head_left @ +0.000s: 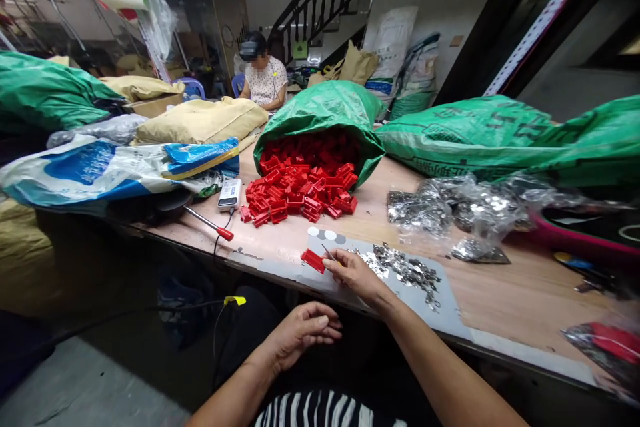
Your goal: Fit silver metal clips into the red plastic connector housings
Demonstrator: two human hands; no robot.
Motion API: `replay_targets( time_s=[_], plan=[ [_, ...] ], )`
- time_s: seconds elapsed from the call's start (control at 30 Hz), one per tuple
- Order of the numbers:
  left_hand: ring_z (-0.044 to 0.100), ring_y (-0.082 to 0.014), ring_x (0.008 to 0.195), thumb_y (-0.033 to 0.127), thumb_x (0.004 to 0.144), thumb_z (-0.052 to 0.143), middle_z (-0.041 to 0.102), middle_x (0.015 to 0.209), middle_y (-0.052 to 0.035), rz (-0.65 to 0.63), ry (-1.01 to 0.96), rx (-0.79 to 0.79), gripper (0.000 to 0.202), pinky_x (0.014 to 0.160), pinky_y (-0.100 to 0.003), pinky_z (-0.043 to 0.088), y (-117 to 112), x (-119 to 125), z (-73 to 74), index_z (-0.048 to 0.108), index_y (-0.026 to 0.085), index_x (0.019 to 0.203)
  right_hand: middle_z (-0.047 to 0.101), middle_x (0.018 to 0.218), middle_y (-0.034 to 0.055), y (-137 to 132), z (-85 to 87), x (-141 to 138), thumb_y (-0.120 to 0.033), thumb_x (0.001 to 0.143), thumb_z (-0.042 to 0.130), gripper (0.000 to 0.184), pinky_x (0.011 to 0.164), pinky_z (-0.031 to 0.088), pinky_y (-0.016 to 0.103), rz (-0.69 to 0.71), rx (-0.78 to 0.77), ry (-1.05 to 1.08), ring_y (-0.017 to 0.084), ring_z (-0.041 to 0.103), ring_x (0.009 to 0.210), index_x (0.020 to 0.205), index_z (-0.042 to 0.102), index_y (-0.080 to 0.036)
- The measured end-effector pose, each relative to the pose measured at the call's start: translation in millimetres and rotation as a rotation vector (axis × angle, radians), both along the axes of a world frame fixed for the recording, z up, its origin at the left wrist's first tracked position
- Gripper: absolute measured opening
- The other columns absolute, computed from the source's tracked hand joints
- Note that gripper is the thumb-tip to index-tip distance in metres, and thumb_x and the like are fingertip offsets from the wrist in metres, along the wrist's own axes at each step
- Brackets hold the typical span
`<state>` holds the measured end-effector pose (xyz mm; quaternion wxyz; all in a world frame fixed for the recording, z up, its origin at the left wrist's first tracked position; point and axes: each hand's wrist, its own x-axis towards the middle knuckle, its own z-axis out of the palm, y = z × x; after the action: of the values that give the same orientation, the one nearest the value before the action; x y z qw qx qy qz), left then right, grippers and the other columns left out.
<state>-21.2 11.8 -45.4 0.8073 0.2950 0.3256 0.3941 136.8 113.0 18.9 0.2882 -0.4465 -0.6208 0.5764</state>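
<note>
My right hand [350, 272] is over the near edge of the table, its fingers pinched on a thin metal tool [327, 251] with a bit of yellow at the grip. Just left of the fingertips lies a single red plastic piece [313, 260]; whether the tool touches it I cannot tell. My left hand [306, 333] hangs in front of the table edge with nothing in it, fingers loosely bent and apart. Small silvery metal parts [400, 267] are scattered on a grey mat [447, 313] beside my right hand.
A green sack [325, 103] spills a heap of red plastic pieces [300, 193]. Bags of metal parts [420, 213] lie to the right. A white power bank [230, 195] and a red-tipped rod [210, 223] are at left. Another person [267, 77] sits across the table.
</note>
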Motion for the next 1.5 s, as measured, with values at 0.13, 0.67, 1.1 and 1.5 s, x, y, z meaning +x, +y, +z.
replay_targets(
  time_s=[0.13,0.67,1.1,1.5],
  plan=[
    [0.067,-0.022,0.097,0.028,0.076,0.073,0.067,0.11,-0.0109,0.168,0.043,0.134,0.042,0.087,-0.034,0.047,-1.9,0.2,25.5,0.059,0.019,0.115,0.039,0.056,-0.0085,-37.1,1.7,17.7,-0.053,0.074,0.069,0.041,0.043,0.015,0.019,0.03,-0.27,0.216,0.005,0.026,0.046,0.084,0.052,-0.017],
    [0.069,-0.0173,0.083,0.033,0.078,0.071,0.069,0.101,-0.0069,0.223,0.086,-0.022,0.046,0.082,-0.034,0.053,-18.3,24.0,55.0,0.052,0.019,0.118,0.061,0.077,0.001,-99.1,-3.9,105.6,-0.039,0.087,0.056,0.021,0.068,0.043,0.026,-0.345,0.251,-0.282,0.015,0.055,0.072,0.083,0.061,-0.019],
    [0.062,-0.0182,0.095,0.022,0.082,0.057,0.064,0.111,-0.007,0.175,0.848,0.679,0.041,0.086,-0.033,0.048,-14.8,26.0,57.8,0.053,0.023,0.122,0.068,0.092,0.0083,-70.0,-21.4,163.5,-0.028,0.09,0.05,0.019,0.078,0.051,0.035,-0.371,0.679,-0.863,0.023,0.065,0.085,0.096,0.067,-0.021],
    [0.065,-0.014,0.069,0.016,0.079,0.056,0.068,0.087,-0.0017,0.308,1.045,0.926,0.033,0.068,-0.025,0.051,-13.8,26.0,66.8,0.053,0.022,0.111,0.069,0.092,0.0085,-58.6,-19.0,175.8,-0.029,0.085,0.052,0.018,0.074,0.052,0.036,-0.281,0.71,-0.87,0.024,0.066,0.084,0.092,0.065,-0.021]
  ],
)
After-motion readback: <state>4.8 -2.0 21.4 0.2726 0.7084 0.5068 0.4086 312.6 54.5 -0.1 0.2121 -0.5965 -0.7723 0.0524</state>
